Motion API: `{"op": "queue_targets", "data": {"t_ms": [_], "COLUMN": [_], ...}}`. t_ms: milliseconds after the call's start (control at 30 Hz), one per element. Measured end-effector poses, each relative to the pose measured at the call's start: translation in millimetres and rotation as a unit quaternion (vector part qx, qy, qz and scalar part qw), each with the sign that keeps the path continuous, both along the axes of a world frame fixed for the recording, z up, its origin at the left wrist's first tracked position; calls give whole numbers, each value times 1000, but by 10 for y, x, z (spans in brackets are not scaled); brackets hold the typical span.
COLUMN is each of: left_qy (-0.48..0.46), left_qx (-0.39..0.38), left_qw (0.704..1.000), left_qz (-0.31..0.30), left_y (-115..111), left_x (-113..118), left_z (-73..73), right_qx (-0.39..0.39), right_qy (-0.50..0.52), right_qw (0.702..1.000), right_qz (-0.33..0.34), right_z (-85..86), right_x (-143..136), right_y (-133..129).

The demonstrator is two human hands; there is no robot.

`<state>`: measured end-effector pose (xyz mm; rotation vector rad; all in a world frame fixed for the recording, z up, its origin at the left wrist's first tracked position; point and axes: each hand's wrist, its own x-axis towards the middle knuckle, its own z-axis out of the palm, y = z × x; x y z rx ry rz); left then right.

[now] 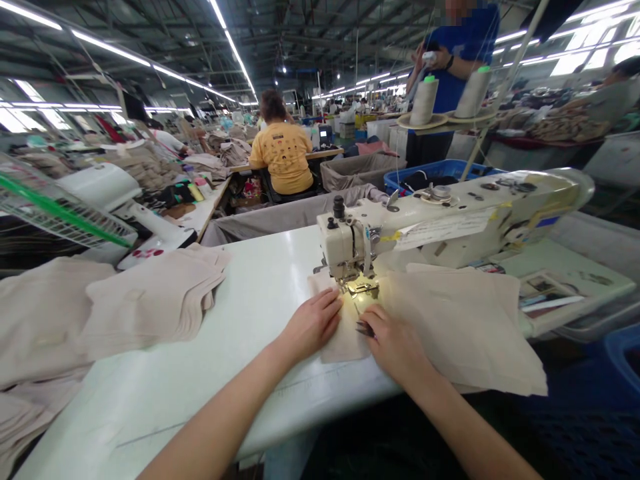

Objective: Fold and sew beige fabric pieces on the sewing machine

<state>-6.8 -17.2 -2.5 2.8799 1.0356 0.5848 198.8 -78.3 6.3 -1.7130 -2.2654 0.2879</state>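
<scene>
A cream sewing machine (345, 243) stands on the pale table, its small lamp lighting the presser foot (364, 288). Under the foot lies a beige fabric piece (345, 343). My left hand (313, 321) rests flat on that piece, left of the needle area, with its fingers stretched out. In my right hand (393, 340), just in front of the foot, are small dark thread snips (367, 329); their handle is mostly hidden by the fingers. Beside my right hand, a stack of beige fabric pieces (460, 320) overhangs the table's front edge.
Stacked beige pieces (155, 293) lie on the table's left, near a white fan (105, 187). Two thread cones (425, 101) stand behind the machine. A blue basket (430, 175) and grey cloth-lined bins (280, 212) sit beyond. A person in yellow (283, 157) sits ahead; another in blue stands.
</scene>
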Motion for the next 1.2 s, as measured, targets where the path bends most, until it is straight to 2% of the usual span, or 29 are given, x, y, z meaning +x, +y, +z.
{"op": "queue_targets", "data": {"t_ms": [167, 433, 767, 1067, 1200], "left_qy": [-17, -1, 11, 18, 8], "left_qx": [-9, -6, -15, -9, -16], "left_qw": [1000, 1000, 1000, 1000, 1000], "left_qz": [-15, -14, -2, 16, 14], "left_y": [-16, -25, -56, -41, -40], "left_x": [6, -12, -2, 0, 2], "left_z": [-2, -31, -11, -60, -64], "right_qx": [12, 22, 27, 77, 66], "right_qy": [-8, 8, 21, 33, 18], "right_qw": [1000, 1000, 999, 996, 997], "right_qz": [-21, -18, -18, -33, -33], "right_z": [-79, -230, -285, -365, -349], "right_x": [28, 15, 12, 25, 29], "right_y": [-151, -134, -125, -134, -137]}}
